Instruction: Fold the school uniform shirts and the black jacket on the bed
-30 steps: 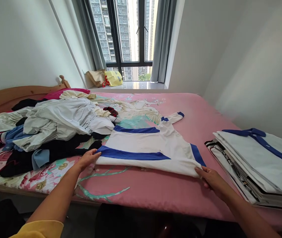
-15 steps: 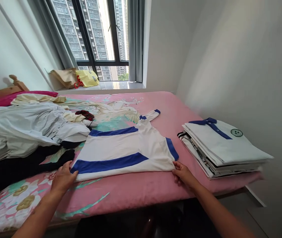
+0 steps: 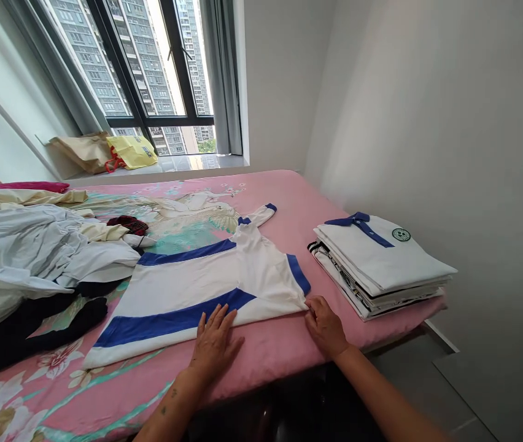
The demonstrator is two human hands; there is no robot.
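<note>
a white-and-blue shirt (image 3: 178, 282) lies spread before you on a pink bed sheet (image 3: 266, 356), between a loose heap of clothes (image 3: 22, 245) on the left and a neat stack of folded clothes (image 3: 376, 298) on the right. your left hand (image 3: 215, 344) rests palm down, fingers spread, its fingertips on a long blue panel by the shirt's near edge; it grips nothing. your right hand (image 3: 326, 325), well apart from it, is curled at the near right corner, thumb and finger pinched on the cloth just below the blue cuff (image 3: 298, 274).

the step in hand looks to be smoothing and squaring that near edge; the next move seems to call for a steady hold on the corner and a light, flat sweep of the other palm, so the cloth does not bunch.

the shirt looks soft and matte, with shallow wrinkles toward the shoulder. the stack is flat and squared, topped by a white polo (image 3: 385, 264) with a blue collar and a round dark badge (image 3: 401, 234). the heap is crumpled, pale fabric slumped over a black garment (image 3: 63, 328). the sheet appears smooth, printed with flowers and teal stems.
</note>
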